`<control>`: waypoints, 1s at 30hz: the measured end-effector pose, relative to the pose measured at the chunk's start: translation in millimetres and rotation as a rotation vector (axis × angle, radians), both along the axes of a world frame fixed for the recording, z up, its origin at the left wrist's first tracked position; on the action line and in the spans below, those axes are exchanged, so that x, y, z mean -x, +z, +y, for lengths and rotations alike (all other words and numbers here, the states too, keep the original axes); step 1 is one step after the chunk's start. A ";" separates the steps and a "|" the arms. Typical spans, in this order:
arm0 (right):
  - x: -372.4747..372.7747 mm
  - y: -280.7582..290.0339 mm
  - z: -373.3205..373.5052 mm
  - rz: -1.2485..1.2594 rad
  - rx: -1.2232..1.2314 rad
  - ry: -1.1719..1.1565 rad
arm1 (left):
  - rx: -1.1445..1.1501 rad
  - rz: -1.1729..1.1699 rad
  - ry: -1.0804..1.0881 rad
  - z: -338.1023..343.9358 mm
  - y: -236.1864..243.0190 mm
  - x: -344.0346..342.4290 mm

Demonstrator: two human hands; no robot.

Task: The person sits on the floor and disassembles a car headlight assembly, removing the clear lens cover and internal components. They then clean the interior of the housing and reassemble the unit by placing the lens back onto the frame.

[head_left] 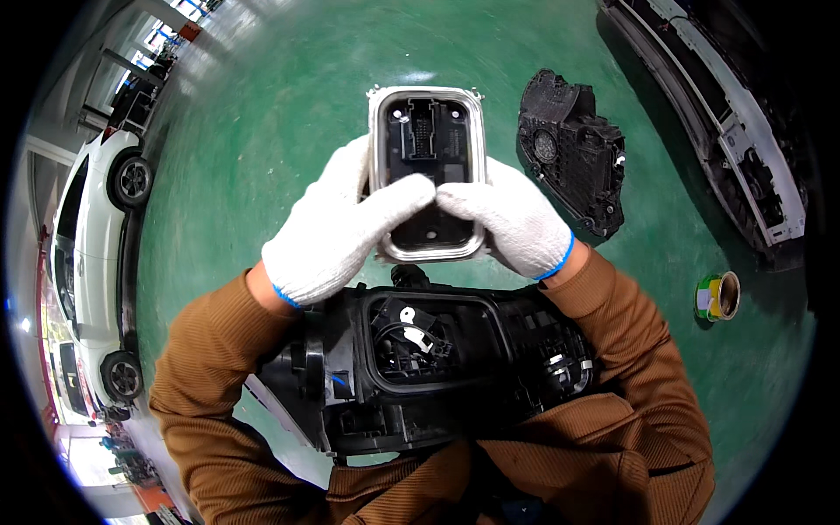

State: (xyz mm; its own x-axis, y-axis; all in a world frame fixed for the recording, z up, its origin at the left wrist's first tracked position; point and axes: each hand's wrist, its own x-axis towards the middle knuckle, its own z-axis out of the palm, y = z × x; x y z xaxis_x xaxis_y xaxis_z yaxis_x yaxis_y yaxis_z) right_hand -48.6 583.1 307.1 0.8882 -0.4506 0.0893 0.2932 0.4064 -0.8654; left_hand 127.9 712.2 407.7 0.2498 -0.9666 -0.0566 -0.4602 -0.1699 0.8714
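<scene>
Both my hands, in white knit gloves with blue cuffs, hold up a headlight control module (pixel 451 144), a rectangular unit with a silver metal rim and a black face bearing a multi-pin socket. My left hand (pixel 337 223) grips its left side, thumb laid across the black face. On the opposite side my right hand (pixel 516 214) does the same, and the two thumb tips nearly meet in the middle. The other fingers are hidden behind the unit. Below it, close to my body, lies a black headlight housing (pixel 420 429) with a large rectangular opening showing wires and a white clip inside.
On the green floor (pixel 262 105), a black moulded plastic part (pixel 573 153) lies beyond my right hand. A small open can (pixel 724 296) stands to the right. A car bumper (pixel 735 131) lies at the upper right; a white car (pixel 96 254) is parked at the left.
</scene>
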 end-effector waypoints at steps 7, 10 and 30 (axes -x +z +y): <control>4.6 5.6 -0.1 -0.087 -0.180 0.043 | 0.167 -0.451 -0.644 29.8 60.7 8.2; -5.7 -1.6 6.6 -0.051 -0.297 0.089 | -0.001 -0.445 -0.755 45.8 54.1 13.1; -22.1 8.8 26.6 -0.155 -0.383 0.287 | 0.128 -0.508 -0.761 75.9 67.0 20.5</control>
